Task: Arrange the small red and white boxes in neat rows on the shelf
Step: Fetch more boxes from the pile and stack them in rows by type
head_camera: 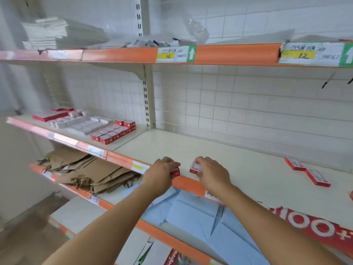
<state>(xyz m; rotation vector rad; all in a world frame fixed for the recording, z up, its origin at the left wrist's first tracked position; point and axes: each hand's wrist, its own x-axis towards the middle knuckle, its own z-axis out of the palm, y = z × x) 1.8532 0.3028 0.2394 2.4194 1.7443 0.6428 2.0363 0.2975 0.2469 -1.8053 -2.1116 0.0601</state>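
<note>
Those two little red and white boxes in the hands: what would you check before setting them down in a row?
1. Left hand grips its box: ok.
2. Right hand grips its box: ok.
3. Bare shelf space behind the hands: ok.
4. Both boxes facing the same way: cannot tell, the left one is mostly hidden.
5. Loose boxes at right lined up in a row: not ok, they sit staggered.
6. Neat rows at left to match: ok.
</note>
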